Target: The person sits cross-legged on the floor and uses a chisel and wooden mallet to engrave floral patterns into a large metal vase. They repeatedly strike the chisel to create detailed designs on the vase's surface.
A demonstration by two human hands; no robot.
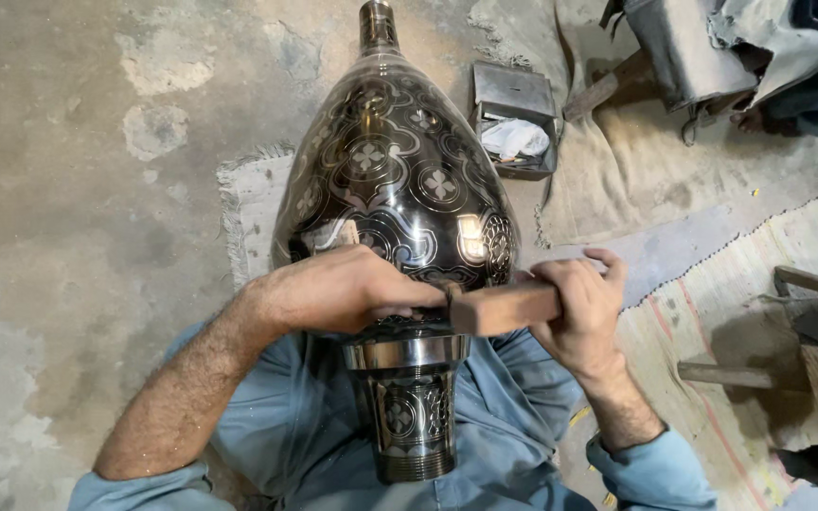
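Note:
A large dark metal vase [395,180] with engraved silver flower patterns lies along my lap, its narrow neck pointing away and its foot [407,412] toward me. My left hand [347,289] is closed over the vase's lower body, and whatever it pinches there is hidden under the fingers. My right hand [579,308] grips a brown wooden block [504,308] that reaches left to touch my left hand at the vase's waist.
A small open metal box [515,118] with white cloth inside sits on the concrete floor behind the vase. Woven mats cover the floor at right. Wooden pieces [811,364] lie at the right edge, and a seated person's clothing shows at top right.

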